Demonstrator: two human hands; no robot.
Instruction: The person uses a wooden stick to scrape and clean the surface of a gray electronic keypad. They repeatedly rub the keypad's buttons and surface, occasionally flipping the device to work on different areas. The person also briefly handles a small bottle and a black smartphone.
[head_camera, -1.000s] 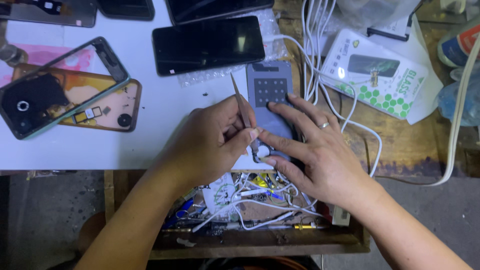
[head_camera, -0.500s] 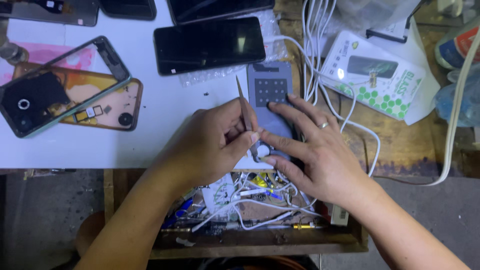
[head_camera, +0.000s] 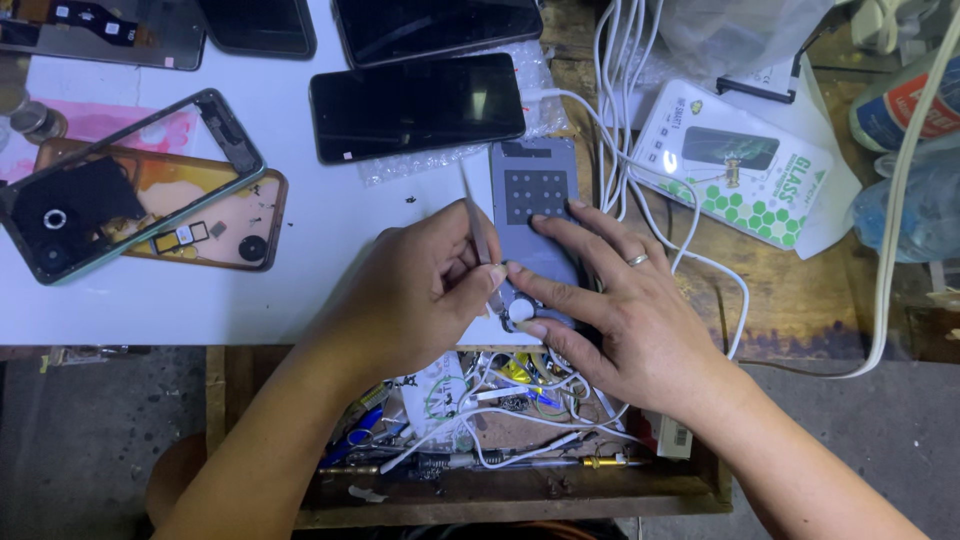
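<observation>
My left hand (head_camera: 415, 295) grips thin metal tweezers (head_camera: 472, 215), their tip down at a small white round part (head_camera: 522, 311) on the near end of a grey phone panel (head_camera: 532, 195). My right hand (head_camera: 625, 310), a ring on one finger, lies flat over the panel, thumb and forefinger pinching beside the white part. The panel sits at the right edge of the white work mat (head_camera: 330, 260).
A black phone (head_camera: 417, 105) lies just beyond the panel. Opened phone frames (head_camera: 130, 190) sit at the left. White cables (head_camera: 625, 120) and a boxed screen protector (head_camera: 735, 160) lie to the right. An open wooden drawer (head_camera: 500, 490) of wires and tools is below my hands.
Both hands stay on the panel; the tweezers have barely shifted.
</observation>
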